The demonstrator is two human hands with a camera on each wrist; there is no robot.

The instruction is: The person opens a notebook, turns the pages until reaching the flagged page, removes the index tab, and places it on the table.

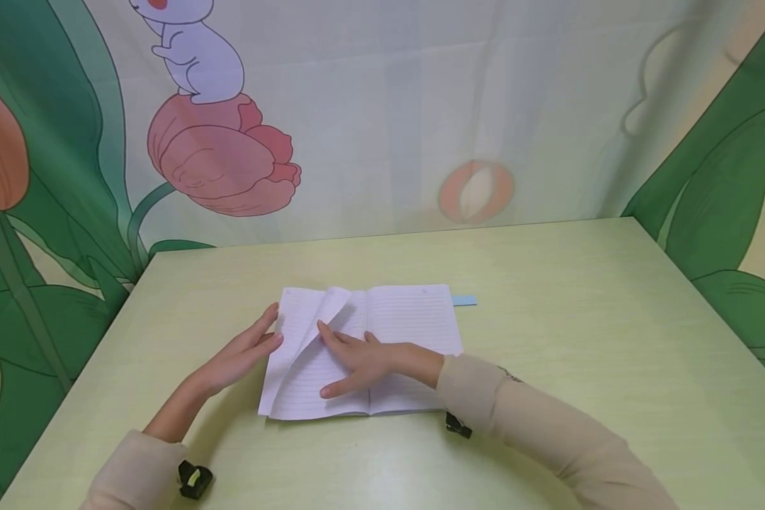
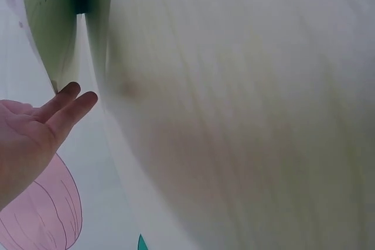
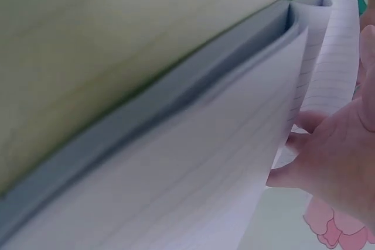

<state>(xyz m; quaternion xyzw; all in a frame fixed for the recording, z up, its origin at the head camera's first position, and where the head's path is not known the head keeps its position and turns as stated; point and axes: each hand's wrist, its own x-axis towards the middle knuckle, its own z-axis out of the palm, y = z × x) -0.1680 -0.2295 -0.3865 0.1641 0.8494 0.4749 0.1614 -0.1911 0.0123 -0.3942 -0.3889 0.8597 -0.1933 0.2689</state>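
An open notebook point(image 1: 414, 319) with white lined pages lies on the table. One page point(image 1: 328, 312) on its left half is partly lifted, its upper corner curling over. My right hand point(image 1: 363, 363) is spread over the left half, fingertips against that curled page; the right wrist view shows the fingers point(image 3: 290, 177) stretched along the paper. At the notebook's left edge is my left hand point(image 1: 229, 363), fingers extended. In the left wrist view its fingertips point(image 2: 70, 89) meet the edge of a greenish cover point(image 2: 53, 33) bearing dark handwriting. A blue tab point(image 1: 464, 300) sticks out at the right.
The pale green table point(image 1: 580, 304) extends around the notebook on every side. Behind it hangs a curtain point(image 1: 382, 127) printed with flowers, leaves and a white animal. Black wrist devices point(image 1: 195, 480) sit by both cuffs.
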